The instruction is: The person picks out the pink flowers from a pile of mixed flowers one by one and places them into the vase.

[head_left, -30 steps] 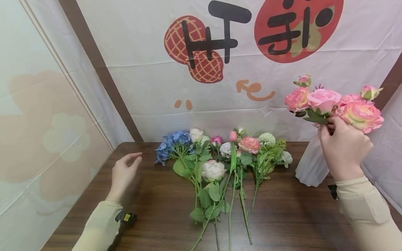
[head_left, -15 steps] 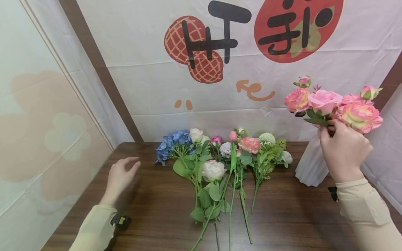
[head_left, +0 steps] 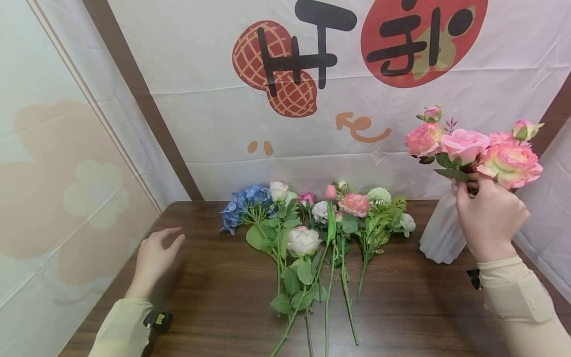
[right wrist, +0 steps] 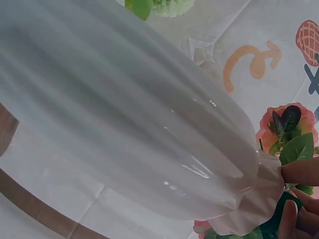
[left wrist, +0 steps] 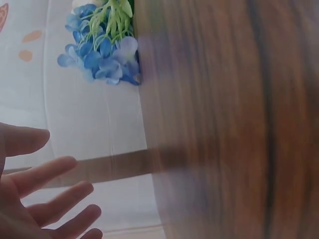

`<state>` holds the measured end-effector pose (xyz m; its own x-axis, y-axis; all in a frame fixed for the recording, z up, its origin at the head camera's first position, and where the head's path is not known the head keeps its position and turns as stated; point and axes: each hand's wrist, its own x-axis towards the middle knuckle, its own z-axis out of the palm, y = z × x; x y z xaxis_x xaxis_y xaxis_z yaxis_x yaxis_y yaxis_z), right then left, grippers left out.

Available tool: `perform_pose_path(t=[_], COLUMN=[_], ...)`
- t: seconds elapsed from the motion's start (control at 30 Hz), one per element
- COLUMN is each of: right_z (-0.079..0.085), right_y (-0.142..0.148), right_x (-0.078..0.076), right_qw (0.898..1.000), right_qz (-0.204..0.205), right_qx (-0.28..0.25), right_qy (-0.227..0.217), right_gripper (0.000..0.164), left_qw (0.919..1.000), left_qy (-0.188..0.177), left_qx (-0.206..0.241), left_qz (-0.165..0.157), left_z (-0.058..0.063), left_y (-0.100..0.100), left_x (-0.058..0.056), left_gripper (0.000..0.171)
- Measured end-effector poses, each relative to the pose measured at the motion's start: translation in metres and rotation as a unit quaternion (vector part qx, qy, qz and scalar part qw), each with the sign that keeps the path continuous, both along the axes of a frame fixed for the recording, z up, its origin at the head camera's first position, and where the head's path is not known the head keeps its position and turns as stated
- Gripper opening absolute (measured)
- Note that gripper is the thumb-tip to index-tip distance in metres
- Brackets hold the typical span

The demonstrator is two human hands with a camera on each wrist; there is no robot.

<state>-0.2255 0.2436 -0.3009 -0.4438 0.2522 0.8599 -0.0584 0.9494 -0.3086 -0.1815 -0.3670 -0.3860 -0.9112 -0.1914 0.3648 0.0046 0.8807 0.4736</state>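
My right hand pinches a pink rose close under its bloom, right above the mouth of a white fluted vase. Pink-yellow peonies and small buds stand in the vase around that rose. In the right wrist view, fingertips are at the ruffled rim of the vase, among green leaves; the stem is mostly hidden. My left hand hovers over the table's left side, its fingers loosely spread and holding nothing. A blue hydrangea shows beyond it in the left wrist view.
Across the middle of the brown wooden table lie several loose flower stems, among them a white rose, a pink tulip and a pale green pompon flower. A printed white cloth hangs behind.
The pink rose has shifted slightly down and right with my right hand, while the vase stays in place. My left hand has drawn back to the left and toward me.
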Motion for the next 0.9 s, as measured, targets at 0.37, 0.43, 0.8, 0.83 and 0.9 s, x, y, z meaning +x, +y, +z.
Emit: perform_pose_path(t=[0.37, 0.43, 0.8, 0.83, 0.9], right_z=[-0.002, -0.003, -0.011, -0.011, -0.01], right_y=[0.003, 0.003, -0.004, -0.005, -0.009], right_x=[0.0, 0.0, 0.008, 0.009, 0.011], right_qw=[1.0, 1.0, 0.994, 0.993, 0.991], right_qz=[0.006, 0.01, 0.078, 0.084, 0.092], right_qx=[-0.007, -0.01, -0.044, -0.048, -0.052], right_qy=[0.012, 0.013, 0.058, 0.066, 0.08], right_gripper=[0.03, 0.03, 0.039, 0.04, 0.044], left_qw=[1.0, 1.0, 0.9984, 0.9981, 0.9973], left_qy=[0.002, 0.001, 0.011, 0.011, 0.012], left_qx=[-0.004, -0.002, 0.002, 0.002, 0.004], left_qz=[0.005, 0.001, -0.056, -0.061, -0.073], left_z=[-0.001, -0.002, -0.003, -0.002, -0.001], left_y=[-0.004, -0.001, 0.046, 0.052, 0.062], left_x=[0.002, 0.002, -0.015, -0.016, -0.019], left_gripper=[0.039, 0.039, 0.033, 0.033, 0.032])
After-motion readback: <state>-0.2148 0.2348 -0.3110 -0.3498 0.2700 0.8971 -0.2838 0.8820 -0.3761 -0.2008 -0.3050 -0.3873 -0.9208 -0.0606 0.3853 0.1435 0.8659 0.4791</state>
